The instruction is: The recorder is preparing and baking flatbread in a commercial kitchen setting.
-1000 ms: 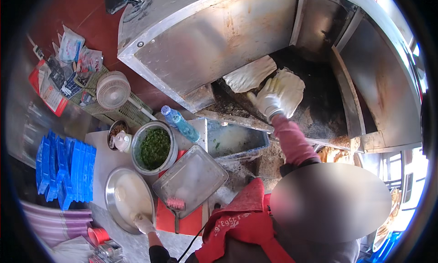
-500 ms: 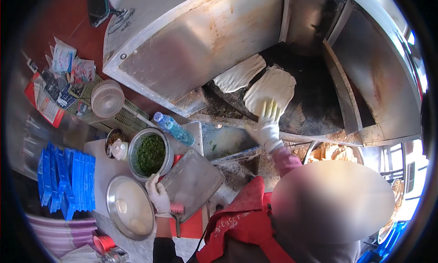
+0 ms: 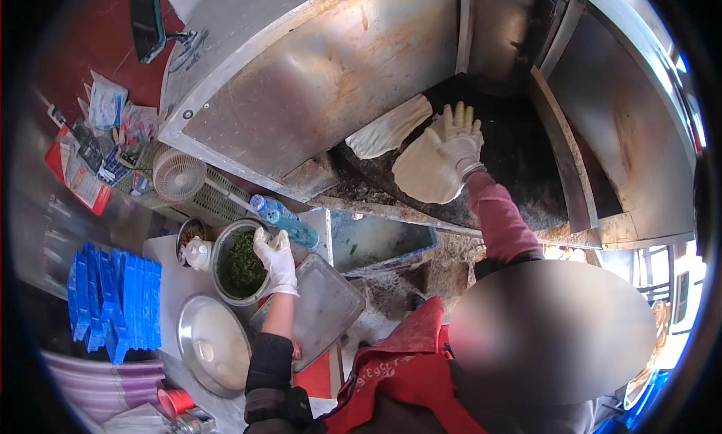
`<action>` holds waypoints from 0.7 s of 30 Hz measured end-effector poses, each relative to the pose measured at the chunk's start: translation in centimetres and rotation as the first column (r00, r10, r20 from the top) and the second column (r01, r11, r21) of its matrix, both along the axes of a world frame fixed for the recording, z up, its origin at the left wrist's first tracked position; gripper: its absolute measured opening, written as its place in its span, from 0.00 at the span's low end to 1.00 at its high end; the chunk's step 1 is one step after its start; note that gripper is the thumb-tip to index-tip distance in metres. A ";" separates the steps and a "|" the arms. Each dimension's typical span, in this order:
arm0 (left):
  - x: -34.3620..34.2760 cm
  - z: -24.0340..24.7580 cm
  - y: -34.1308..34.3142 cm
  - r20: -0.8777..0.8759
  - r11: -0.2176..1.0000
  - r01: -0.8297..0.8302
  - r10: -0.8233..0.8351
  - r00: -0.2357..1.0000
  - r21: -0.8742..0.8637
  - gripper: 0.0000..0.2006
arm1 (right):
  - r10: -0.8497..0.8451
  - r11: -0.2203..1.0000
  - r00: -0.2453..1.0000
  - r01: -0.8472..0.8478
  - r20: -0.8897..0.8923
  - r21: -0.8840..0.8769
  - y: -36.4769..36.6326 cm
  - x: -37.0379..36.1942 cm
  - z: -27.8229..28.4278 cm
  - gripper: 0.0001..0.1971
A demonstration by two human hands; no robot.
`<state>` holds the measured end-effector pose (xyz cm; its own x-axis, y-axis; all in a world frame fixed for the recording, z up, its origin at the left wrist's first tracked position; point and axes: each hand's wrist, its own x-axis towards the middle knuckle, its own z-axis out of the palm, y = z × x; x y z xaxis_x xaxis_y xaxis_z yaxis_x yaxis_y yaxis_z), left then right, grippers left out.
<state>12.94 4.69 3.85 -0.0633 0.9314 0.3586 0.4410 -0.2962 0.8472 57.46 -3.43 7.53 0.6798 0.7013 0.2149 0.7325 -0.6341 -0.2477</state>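
My right hand [image 3: 460, 137], in a whitish glove, lies flat with spread fingers over the upper right part of a pale dough sheet [image 3: 421, 172]. This sheet rests on a dark round griddle [image 3: 515, 148]. A second dough sheet [image 3: 389, 127] lies beside it, against the metal wall. My left hand [image 3: 275, 261], in a thin white glove, is at the right rim of a metal pot of chopped greens [image 3: 242, 265]. Its fingers are slightly bent and apart, with nothing visible in them. Below that hand lies a grey metal tray [image 3: 327, 302].
A wide metal basin [image 3: 214, 344] with pale contents stands below the pot. Around the pot are a blue bottle [image 3: 286, 220], a white lidded jar [image 3: 198, 253] and a small fan [image 3: 179, 173]. Blue crates [image 3: 113, 298] stand far left. Metal walls [image 3: 323, 80] border the griddle.
My right hand has moved up and farther onto the dough sheet from its near edge. My left hand has risen from beside the tray and basin to the pot of greens.
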 end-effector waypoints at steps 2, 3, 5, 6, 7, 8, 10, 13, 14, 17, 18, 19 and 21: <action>1.4 0.6 0.6 0.016 0.995 -0.060 0.061 0.998 -0.073 0.29 | 0.086 0.996 0.996 -0.086 0.006 0.013 -0.2 -1.5 -0.2 0.49; 1.6 0.1 1.6 -0.006 0.996 -0.073 0.073 0.997 -0.044 0.30 | 0.136 0.979 0.990 -0.126 -0.049 0.159 0.5 -1.6 -2.5 0.53; 2.1 0.6 1.9 -0.052 0.990 -0.116 0.112 0.992 -0.084 0.30 | 0.064 0.991 0.998 -0.067 0.023 0.120 0.6 -5.8 -2.8 0.55; 2.3 0.8 2.1 -0.091 0.981 -0.154 0.144 0.985 -0.117 0.30 | -0.009 0.996 0.994 0.000 0.106 0.090 0.4 -8.4 -2.7 0.56; 2.0 0.2 2.6 -0.020 0.979 -0.147 0.145 0.989 -0.143 0.29 | 0.058 0.998 0.998 -0.058 0.038 0.004 -0.2 -10.9 -2.4 0.57; 1.0 -1.1 3.7 -0.017 0.977 -0.158 0.158 0.987 -0.140 0.29 | 0.126 0.989 0.992 -0.128 -0.032 -0.079 -1.1 -13.6 -2.2 0.58; -0.5 -2.8 4.9 0.062 0.978 -0.001 0.015 0.998 -0.209 0.28 | 0.346 0.936 0.938 -0.342 0.036 -0.086 -3.6 -17.9 -2.9 0.57; 1.7 -1.4 4.1 -0.031 0.987 -0.036 0.032 0.999 -0.158 0.28 | 0.233 0.954 0.970 -0.242 0.068 0.177 -5.3 -14.4 -3.7 0.55; 2.3 0.0 3.5 -0.142 0.984 -0.052 0.028 0.989 -0.169 0.28 | 0.097 0.937 0.995 -0.104 0.040 0.334 -5.9 -12.7 -3.9 0.55; 0.7 -1.3 4.5 -0.252 0.989 -0.125 0.103 0.962 -0.076 0.26 | 0.211 0.977 0.974 -0.213 0.088 0.020 -8.8 -15.9 -3.1 0.54; 0.6 -1.8 5.2 -0.338 0.989 -0.138 0.110 0.935 -0.061 0.26 | 0.257 0.964 0.965 -0.253 0.045 -0.079 -9.9 -17.1 -2.3 0.53; 0.9 -2.0 4.9 -0.299 0.995 -0.086 0.069 0.952 -0.044 0.25 | 0.242 0.965 0.969 -0.235 0.046 -0.116 -10.8 -17.5 -1.9 0.52; 1.5 -1.9 5.2 -0.240 0.999 -0.044 0.042 0.970 0.000 0.23 | 0.252 0.968 0.961 -0.250 0.109 -0.033 -8.3 -16.4 -1.4 0.52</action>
<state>14.43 9.93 1.92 -0.0159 0.9316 0.3631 0.6441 -0.2682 0.7164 41.07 -11.76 6.10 0.4536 0.8511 0.2645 0.8912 -0.4299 -0.1447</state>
